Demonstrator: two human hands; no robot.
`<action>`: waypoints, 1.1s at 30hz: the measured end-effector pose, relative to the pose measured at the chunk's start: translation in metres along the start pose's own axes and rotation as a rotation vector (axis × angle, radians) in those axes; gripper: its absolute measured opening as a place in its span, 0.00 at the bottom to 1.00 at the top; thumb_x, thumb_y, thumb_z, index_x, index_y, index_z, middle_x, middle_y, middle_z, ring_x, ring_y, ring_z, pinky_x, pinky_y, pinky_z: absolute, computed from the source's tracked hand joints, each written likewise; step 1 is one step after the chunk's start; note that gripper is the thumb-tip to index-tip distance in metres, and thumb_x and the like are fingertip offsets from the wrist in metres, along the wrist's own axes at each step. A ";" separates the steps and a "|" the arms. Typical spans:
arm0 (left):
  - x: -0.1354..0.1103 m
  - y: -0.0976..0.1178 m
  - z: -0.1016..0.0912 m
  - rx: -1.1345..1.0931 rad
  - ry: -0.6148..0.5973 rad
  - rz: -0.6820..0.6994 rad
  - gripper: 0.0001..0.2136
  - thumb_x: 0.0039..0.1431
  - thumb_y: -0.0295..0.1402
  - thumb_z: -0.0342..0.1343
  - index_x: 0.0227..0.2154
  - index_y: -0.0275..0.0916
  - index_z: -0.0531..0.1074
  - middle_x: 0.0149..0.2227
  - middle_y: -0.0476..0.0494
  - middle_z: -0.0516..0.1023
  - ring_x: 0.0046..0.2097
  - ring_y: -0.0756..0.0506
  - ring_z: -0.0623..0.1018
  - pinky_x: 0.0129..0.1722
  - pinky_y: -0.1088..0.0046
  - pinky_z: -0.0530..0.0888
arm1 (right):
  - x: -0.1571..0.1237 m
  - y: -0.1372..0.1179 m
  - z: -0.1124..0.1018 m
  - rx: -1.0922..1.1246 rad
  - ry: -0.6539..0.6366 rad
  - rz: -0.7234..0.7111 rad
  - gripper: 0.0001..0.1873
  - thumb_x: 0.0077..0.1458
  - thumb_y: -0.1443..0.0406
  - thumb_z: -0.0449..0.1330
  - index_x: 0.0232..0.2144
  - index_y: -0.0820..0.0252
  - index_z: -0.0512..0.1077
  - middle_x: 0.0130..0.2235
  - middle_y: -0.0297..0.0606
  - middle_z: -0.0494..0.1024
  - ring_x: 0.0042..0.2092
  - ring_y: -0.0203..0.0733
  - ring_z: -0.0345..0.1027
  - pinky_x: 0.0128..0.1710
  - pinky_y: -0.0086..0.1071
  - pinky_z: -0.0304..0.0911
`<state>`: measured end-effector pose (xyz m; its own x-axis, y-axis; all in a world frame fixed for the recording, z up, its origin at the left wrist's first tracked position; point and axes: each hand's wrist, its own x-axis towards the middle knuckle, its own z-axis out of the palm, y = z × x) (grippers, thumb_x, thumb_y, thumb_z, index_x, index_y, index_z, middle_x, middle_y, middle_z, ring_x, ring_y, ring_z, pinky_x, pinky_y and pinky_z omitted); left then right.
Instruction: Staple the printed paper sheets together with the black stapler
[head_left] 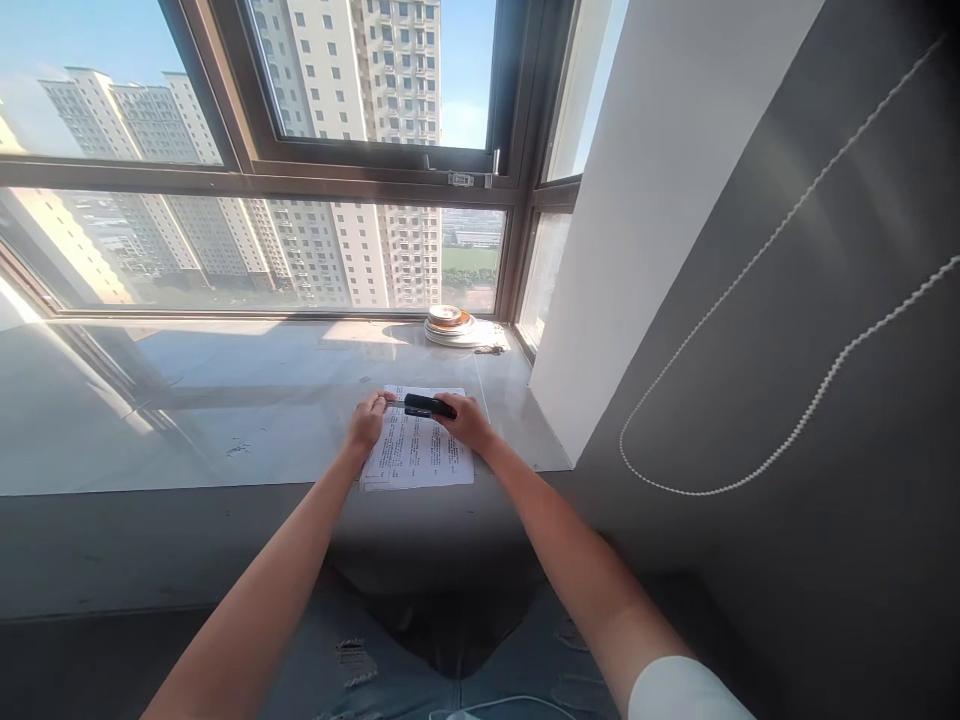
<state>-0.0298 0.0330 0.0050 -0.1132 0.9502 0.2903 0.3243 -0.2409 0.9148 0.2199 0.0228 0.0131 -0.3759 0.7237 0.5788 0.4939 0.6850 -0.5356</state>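
A black stapler (pixel 429 406) is in my right hand (pixel 466 422), whose fingers are closed around its right end. It is held level just above the printed sheets (pixel 418 455), with its other end pointing left. My left hand (pixel 367 418) is closed in a pinch at the left edge of the sheets. Between its fingertips and the stapler runs a thin, light metal piece (pixel 397 403), too small to make out well. The sheets lie on the window sill, and their near edge reaches slightly past the sill's front edge.
On the pale window sill (pixel 285 430), rolls of tape (pixel 448 325) are stacked by the window, with small metal objects (pixel 491 350) beside them. Small dark bits (pixel 238 448) lie at left. A white beaded blind cord (pixel 705 492) hangs at right.
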 end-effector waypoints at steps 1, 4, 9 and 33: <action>-0.001 0.002 0.000 -0.019 0.007 -0.006 0.15 0.66 0.40 0.49 0.43 0.37 0.77 0.46 0.34 0.82 0.52 0.36 0.80 0.54 0.55 0.76 | -0.001 -0.001 0.000 -0.035 0.047 -0.054 0.17 0.61 0.67 0.65 0.53 0.57 0.76 0.46 0.41 0.82 0.48 0.47 0.75 0.50 0.38 0.71; -0.005 0.008 0.000 -0.139 0.005 -0.016 0.15 0.67 0.40 0.52 0.47 0.36 0.75 0.47 0.34 0.81 0.48 0.36 0.82 0.45 0.57 0.81 | -0.002 -0.007 0.003 -0.187 0.082 -0.246 0.17 0.67 0.69 0.60 0.57 0.56 0.74 0.54 0.45 0.80 0.59 0.48 0.70 0.58 0.43 0.69; -0.006 0.013 -0.005 -0.411 -0.023 -0.142 0.15 0.67 0.38 0.58 0.50 0.34 0.73 0.49 0.34 0.81 0.45 0.41 0.84 0.44 0.63 0.83 | -0.001 -0.020 0.006 -0.336 0.008 -0.434 0.19 0.70 0.72 0.54 0.58 0.56 0.75 0.57 0.44 0.79 0.62 0.47 0.68 0.65 0.46 0.66; -0.026 0.040 -0.006 -0.180 -0.090 0.189 0.16 0.49 0.45 0.73 0.35 0.38 0.83 0.26 0.46 0.80 0.20 0.50 0.71 0.19 0.73 0.68 | 0.001 -0.012 0.003 -0.149 -0.048 0.107 0.17 0.58 0.57 0.68 0.48 0.58 0.79 0.37 0.40 0.78 0.39 0.46 0.72 0.43 0.36 0.66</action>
<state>-0.0199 -0.0028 0.0355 0.0201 0.8970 0.4416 0.1592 -0.4389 0.8843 0.2115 0.0160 0.0182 -0.3502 0.7976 0.4911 0.6423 0.5861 -0.4940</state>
